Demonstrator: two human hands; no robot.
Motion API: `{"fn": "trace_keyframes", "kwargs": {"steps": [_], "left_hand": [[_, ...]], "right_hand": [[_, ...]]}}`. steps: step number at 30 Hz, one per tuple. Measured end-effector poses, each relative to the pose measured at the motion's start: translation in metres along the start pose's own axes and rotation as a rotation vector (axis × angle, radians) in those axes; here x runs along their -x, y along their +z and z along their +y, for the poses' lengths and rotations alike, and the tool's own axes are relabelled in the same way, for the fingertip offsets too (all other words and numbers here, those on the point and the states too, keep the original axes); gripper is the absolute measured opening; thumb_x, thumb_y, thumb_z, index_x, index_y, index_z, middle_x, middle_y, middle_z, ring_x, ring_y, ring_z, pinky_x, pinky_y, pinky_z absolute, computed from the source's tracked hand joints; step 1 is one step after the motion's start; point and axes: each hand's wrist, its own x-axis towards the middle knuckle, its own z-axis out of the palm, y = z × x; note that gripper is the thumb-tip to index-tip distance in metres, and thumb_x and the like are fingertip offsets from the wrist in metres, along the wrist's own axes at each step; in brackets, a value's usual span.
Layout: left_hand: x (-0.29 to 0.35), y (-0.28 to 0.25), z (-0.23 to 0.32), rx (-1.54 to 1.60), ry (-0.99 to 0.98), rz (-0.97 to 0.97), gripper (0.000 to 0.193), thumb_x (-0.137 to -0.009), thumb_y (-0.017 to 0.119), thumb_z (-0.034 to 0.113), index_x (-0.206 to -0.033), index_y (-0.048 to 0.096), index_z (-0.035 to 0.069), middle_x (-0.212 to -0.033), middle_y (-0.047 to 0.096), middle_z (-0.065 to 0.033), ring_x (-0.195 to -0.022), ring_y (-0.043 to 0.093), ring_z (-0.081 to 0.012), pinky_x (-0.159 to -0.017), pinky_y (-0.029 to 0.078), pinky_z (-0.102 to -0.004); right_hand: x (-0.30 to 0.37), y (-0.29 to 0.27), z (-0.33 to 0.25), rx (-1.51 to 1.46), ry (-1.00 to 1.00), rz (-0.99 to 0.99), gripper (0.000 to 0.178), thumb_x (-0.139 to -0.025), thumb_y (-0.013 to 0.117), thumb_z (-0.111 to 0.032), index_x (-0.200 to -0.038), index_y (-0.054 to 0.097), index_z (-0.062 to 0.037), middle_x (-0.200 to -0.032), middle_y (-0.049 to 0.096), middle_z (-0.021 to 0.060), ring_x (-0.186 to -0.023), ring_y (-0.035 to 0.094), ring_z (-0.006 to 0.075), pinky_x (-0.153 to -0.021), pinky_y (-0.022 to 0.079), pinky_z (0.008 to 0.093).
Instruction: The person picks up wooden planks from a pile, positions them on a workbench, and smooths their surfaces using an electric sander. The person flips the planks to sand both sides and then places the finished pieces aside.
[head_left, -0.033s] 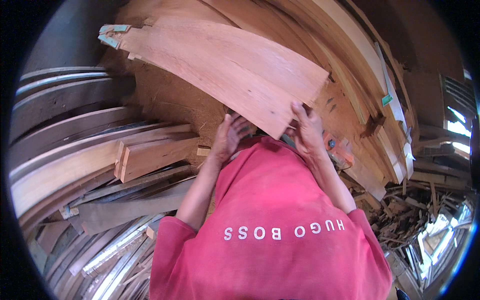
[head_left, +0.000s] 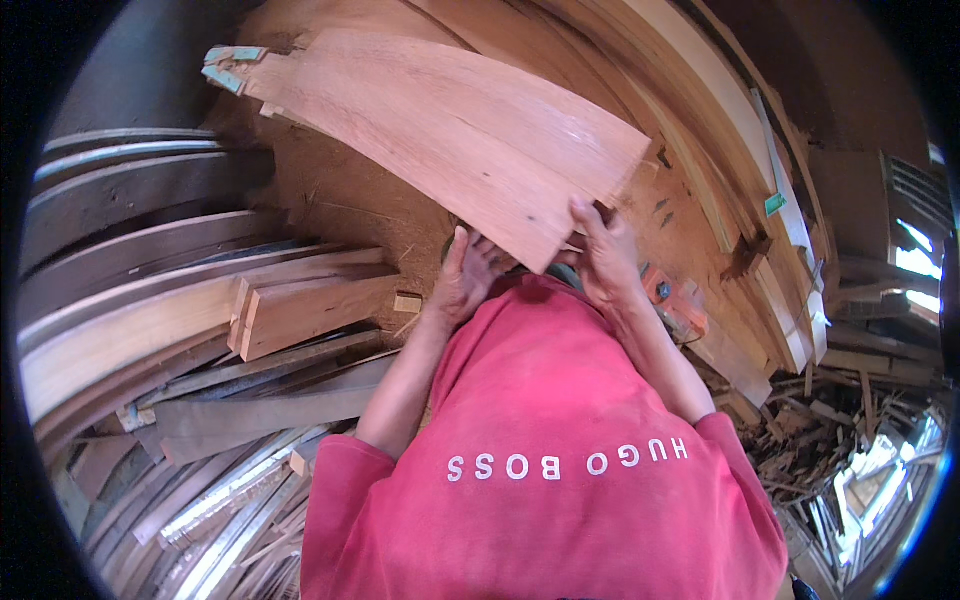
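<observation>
The right hand [head_left: 606, 258] grasps the wide reddish board [head_left: 460, 140] by its near end: the thumb lies on the upper face and the fingers go below. The left hand [head_left: 466, 278] is released, with the fingers loosely bent, just beside the near long edge of the board; whether the fingertips touch the wood, I cannot tell. The board extends above the brown floor [head_left: 350, 205] toward its far left corner, where pieces with pale green faces [head_left: 236, 66] are found. Along the floor's left edge lie stacked planks [head_left: 120, 345], along its right edge long timbers [head_left: 690, 95].
</observation>
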Motion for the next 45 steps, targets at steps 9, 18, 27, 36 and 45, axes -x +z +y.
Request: {"fn": "trace_keyframes", "kwargs": {"steps": [9, 18, 27, 36, 45], "left_hand": [[0.036, 0.083, 0.095, 0.271, 0.753, 0.106, 0.073, -0.093, 0.051, 0.059, -0.139, 0.042, 0.004, -0.132, 0.054, -0.0219, -0.126, 0.05, -0.04, -0.108, 0.038, -0.0588], [0.006, 0.052, 0.119, -0.29, 0.564, 0.447, 0.091, -0.086, 0.063, 0.06, -0.152, 0.023, 0.012, -0.137, 0.045, -0.025, -0.127, 0.046, -0.0374, -0.101, 0.041, -0.0536], [-0.067, -0.027, -0.031, -0.64, 0.162, 0.651, 0.082, -0.093, 0.048, 0.063, -0.154, 0.022, 0.017, -0.157, 0.027, -0.0152, -0.142, 0.031, -0.0336, -0.108, 0.032, -0.0504], [-0.108, -0.11, -0.049, -0.745, 0.108, 0.815, 0.068, -0.092, 0.05, 0.062, -0.139, 0.043, 0.013, -0.132, 0.049, -0.0067, -0.107, 0.049, -0.0231, -0.087, 0.044, -0.0469], [-0.159, -0.073, -0.021, -0.156, 0.099, 0.705, 0.058, -0.082, 0.073, 0.051, -0.112, 0.052, 0.006, -0.104, 0.063, -0.009, -0.091, 0.061, -0.0205, -0.083, 0.051, -0.0447]], "right_hand": [[0.016, 0.059, -0.029, 0.343, -0.068, -0.773, 0.071, -0.093, 0.067, -0.03, -0.148, 0.03, -0.0035, -0.133, 0.055, 0.0163, -0.107, 0.063, 0.0233, -0.077, 0.057, 0.0315], [-0.03, -0.067, -0.02, 0.556, -0.195, -0.56, 0.05, -0.098, 0.059, -0.029, -0.137, 0.046, -0.0018, -0.116, 0.065, 0.0112, -0.098, 0.064, 0.0172, -0.072, 0.055, 0.0291], [-0.018, -0.31, 0.013, 0.361, -0.072, 0.088, 0.037, -0.099, 0.057, -0.026, -0.129, 0.054, -0.0046, -0.109, 0.067, 0.01, -0.084, 0.067, 0.0175, -0.06, 0.055, 0.0283], [-0.011, -0.31, 0.055, 0.242, 0.087, 0.208, 0.035, -0.098, 0.058, -0.026, -0.127, 0.054, -0.0052, -0.108, 0.065, 0.0105, -0.083, 0.066, 0.0171, -0.057, 0.056, 0.027], [-0.026, -0.252, 0.051, 0.416, 0.128, 0.223, 0.036, -0.099, 0.056, -0.028, -0.126, 0.054, -0.0038, -0.105, 0.065, 0.0096, -0.081, 0.065, 0.0166, -0.059, 0.054, 0.0286]]}}
